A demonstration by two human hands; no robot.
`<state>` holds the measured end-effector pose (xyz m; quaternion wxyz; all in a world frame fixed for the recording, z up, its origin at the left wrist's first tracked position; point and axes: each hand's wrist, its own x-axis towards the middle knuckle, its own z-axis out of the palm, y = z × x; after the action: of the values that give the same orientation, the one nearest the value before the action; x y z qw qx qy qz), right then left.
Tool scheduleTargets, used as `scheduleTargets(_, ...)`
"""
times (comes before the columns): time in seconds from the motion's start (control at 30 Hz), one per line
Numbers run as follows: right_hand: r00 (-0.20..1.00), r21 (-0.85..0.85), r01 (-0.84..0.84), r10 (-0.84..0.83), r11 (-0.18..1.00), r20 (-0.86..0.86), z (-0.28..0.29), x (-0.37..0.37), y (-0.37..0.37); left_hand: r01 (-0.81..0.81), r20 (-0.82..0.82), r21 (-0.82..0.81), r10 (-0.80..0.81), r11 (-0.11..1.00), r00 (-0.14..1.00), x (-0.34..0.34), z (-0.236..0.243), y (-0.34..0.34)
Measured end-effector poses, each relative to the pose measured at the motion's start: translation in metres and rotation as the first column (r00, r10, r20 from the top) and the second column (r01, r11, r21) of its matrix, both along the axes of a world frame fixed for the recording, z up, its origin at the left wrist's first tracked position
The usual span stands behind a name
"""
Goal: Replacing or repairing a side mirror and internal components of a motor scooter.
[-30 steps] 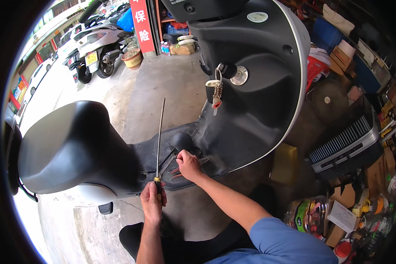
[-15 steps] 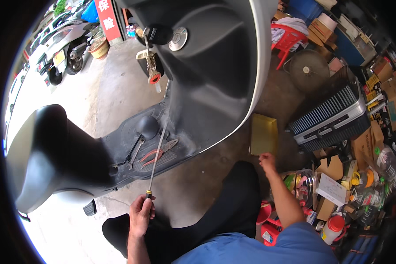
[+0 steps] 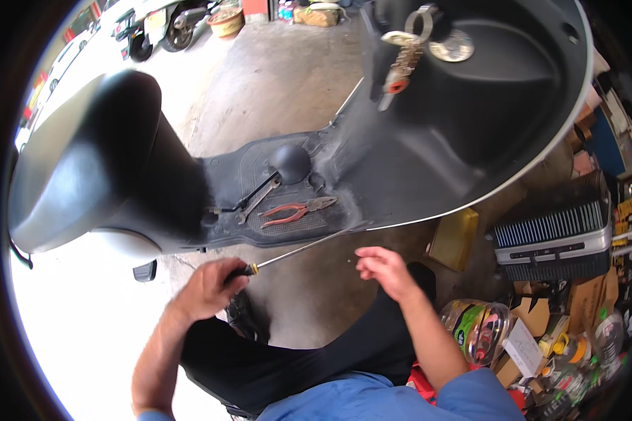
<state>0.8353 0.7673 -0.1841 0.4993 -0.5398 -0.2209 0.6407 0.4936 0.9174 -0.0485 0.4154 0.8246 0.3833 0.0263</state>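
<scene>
My left hand is closed round the black and yellow handle of a long screwdriver. Its thin shaft slants up to the right, and the tip lies near the lower edge of the scooter's footboard. To the right of the shaft is my right hand, with the index finger stretched out and the others loosely bent; I see nothing in it. On the footboard lie red-handled pliers, a wrench and a round black mirror on a stem.
The scooter's black seat rises at the left, its front panel at the upper right. Keys hang from the panel. A yellow tray, a ribbed case, a clear plastic jar and bottles crowd the right side.
The screwdriver has swung from nearly upright to a low slant. My right hand has moved left, away from the yellow tray, and its fingers have loosened. The view has shifted.
</scene>
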Motion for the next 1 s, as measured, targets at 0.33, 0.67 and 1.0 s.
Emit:
scheduleTargets(0.33,0.842,0.008,0.392,-0.356,0.92,-0.404,-0.028,-0.072,0.069,0.077,0.184,0.098,-0.094,0.992,0.978,-0.021,-0.071,0.049)
scheduleTargets(0.67,0.849,0.018,0.509,-0.499,0.86,-0.17,-0.03,-0.063,0.074,-0.012,0.199,0.112,-0.011,0.994,0.98,-0.022,-0.1,0.061)
scheduleTargets(1.0,0.875,0.042,0.484,-0.482,0.874,-0.042,-0.031,-0.053,0.075,0.011,0.149,0.047,-0.018,0.999,0.989,-0.015,-0.11,0.06)
